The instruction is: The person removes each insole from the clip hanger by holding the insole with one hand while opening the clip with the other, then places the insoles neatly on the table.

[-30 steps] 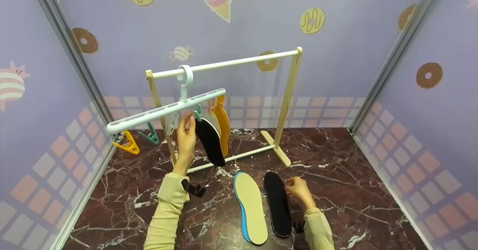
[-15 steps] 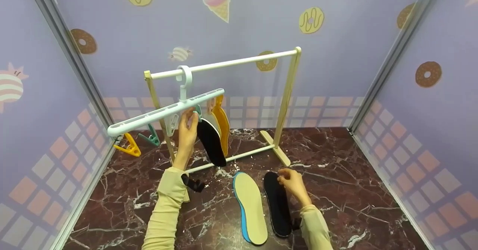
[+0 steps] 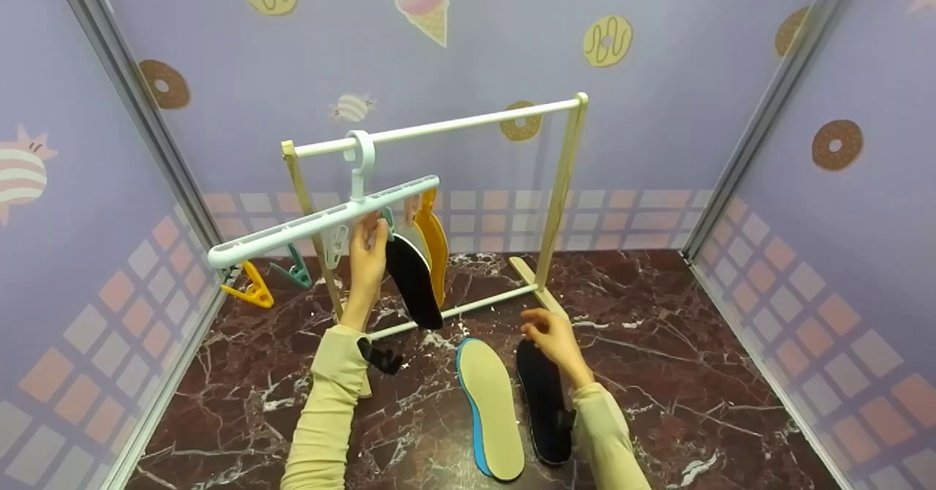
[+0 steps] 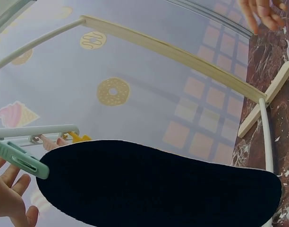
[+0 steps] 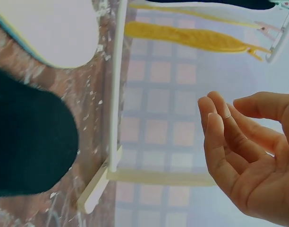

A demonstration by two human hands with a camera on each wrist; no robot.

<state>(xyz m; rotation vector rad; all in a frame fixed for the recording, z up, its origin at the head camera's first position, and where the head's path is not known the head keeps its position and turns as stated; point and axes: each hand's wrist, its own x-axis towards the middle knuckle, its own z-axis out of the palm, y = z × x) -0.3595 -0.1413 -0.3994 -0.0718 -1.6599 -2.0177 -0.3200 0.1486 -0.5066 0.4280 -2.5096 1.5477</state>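
In the head view my left hand (image 3: 368,256) is raised under the white hanger (image 3: 322,219), beside a green clip. This clip (image 4: 21,159) bites the end of a hanging black insole (image 4: 158,184). My left fingertips are right at the clip in the left wrist view, and the thumb stands apart from it. My right hand (image 3: 550,336), fingers loosely bent and holding nothing, hovers over the far end of another black insole (image 3: 545,409) on the table. A cream insole (image 3: 493,409) lies left of that one, over a blue-edged layer.
The hanger hooks onto a wooden rack (image 3: 563,197). A yellow insole (image 3: 436,249) hangs behind the black one. A white clip (image 3: 336,247), a green clip (image 3: 294,267) and a yellow clip (image 3: 252,287) hang toward the left. Patterned walls enclose the marbled table (image 3: 695,373).
My right hand has risen and moved left and away from me, from beside the lying black insole to over its far end. My left hand has shifted slightly right, toward the clip.
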